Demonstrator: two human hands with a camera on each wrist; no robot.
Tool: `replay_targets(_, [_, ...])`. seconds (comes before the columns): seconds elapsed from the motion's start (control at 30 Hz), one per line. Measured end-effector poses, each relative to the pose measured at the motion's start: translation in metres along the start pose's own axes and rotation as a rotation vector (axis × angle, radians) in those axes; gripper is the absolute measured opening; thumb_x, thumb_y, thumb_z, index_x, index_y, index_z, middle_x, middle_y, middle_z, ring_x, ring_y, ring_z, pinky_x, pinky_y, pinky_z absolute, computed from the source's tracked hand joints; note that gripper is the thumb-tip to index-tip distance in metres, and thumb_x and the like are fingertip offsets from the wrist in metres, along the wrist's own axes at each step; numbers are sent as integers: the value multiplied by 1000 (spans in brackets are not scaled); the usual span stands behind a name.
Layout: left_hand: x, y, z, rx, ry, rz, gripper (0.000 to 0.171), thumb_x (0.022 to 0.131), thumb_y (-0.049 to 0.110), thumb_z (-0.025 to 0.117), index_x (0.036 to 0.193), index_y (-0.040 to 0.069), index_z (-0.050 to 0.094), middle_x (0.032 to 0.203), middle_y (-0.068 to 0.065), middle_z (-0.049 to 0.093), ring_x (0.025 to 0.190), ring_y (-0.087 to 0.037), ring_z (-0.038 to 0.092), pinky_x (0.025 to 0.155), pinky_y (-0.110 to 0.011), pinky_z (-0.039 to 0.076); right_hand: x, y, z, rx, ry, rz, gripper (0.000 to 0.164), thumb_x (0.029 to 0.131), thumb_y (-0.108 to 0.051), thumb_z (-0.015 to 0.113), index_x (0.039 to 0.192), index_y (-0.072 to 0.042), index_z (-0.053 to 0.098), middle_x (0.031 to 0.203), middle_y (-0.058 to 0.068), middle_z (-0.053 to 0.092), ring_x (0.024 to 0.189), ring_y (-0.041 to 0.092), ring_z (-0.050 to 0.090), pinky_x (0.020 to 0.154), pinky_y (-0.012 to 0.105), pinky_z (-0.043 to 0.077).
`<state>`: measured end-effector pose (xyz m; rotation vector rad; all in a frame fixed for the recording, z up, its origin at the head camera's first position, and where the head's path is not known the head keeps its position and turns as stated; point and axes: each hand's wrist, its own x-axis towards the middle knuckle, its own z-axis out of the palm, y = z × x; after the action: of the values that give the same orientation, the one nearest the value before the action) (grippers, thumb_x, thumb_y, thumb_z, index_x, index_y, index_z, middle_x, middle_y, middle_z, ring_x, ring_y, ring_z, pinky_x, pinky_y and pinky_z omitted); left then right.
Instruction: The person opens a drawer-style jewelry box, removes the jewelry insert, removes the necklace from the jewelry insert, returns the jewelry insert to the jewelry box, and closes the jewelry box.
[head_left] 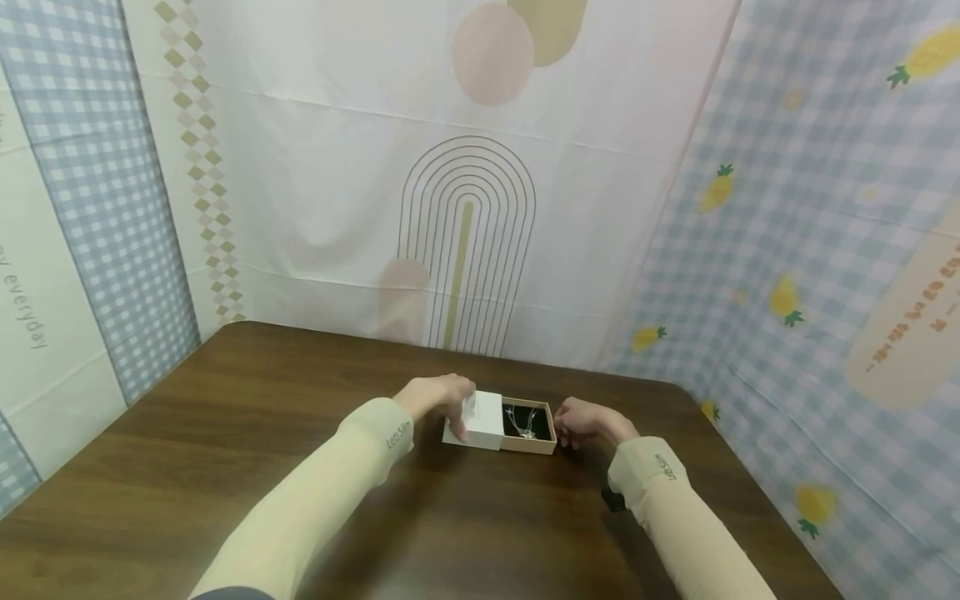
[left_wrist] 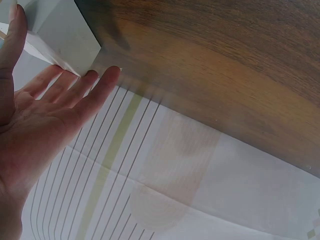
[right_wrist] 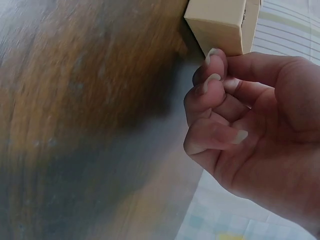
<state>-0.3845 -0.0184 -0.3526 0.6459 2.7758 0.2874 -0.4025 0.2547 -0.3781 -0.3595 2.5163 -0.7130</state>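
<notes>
Closest to you, there's a grey-blue edge (head_left: 232,593) poking into the bottom of the head view, too cut off to identify, then your left sleeve (head_left: 322,492) and right sleeve (head_left: 686,517), both cream and both running out of frame, with cuff lettering that's only partly readable. A black thing (head_left: 612,500) peeks out under the right cuff, mostly hidden, so no clue what it is. Your left hand (head_left: 441,396) has its grip clamped across the white cover (head_left: 487,412) of a small box, thumb on the near side; the fingers on the far side only show properly in the left wrist view, where the cover gets chopped off at the corner. Your right hand (head_left: 587,421) has curled fingers, grip pinched on the end of the tan tray (head_left: 528,447), though the exact contact is tucked behind your fingertips. The tray sticks out of the cover toward your right, and a silvery chain (head_left: 528,433) lies on its dark lining, pendant too small to make out. It all sits mid-table (head_left: 480,525), toward the back. Behind hangs a white cloth (head_left: 322,200) with arches, flanked by blue checked cloth (head_left: 82,92) and pineapple cloth (head_left: 787,225), both cropped.
</notes>
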Motion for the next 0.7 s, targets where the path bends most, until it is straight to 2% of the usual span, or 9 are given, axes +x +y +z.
replay_targets(0.23, [-2, 2, 1, 14, 10, 4, 59, 65, 27, 89, 111, 6, 59, 96, -3, 59, 90, -17, 54, 85, -32, 51, -4, 3, 0, 23, 3, -25, 30, 97, -3, 40, 79, 7, 62, 64, 4, 59, 47, 11, 47, 45, 25, 34])
replay_targets(0.47, [1, 0, 2, 13, 7, 11, 60, 64, 28, 90, 110, 6, 59, 95, -2, 59, 91, -16, 54, 86, -32, 50, -3, 5, 1, 24, 5, -99, 25, 96, 0, 41, 83, 12, 60, 67, 7, 61, 48, 12, 50, 44, 24, 36])
replay_targets(0.7, [1, 0, 1, 3, 10, 8, 62, 64, 27, 90, 113, 6, 58, 97, -3, 59, 92, -17, 54, 85, -33, 50, -3, 2, 0, -3, 10, -110, 24, 95, 0, 43, 84, 11, 61, 67, 7, 62, 49, 12, 51, 44, 25, 38])
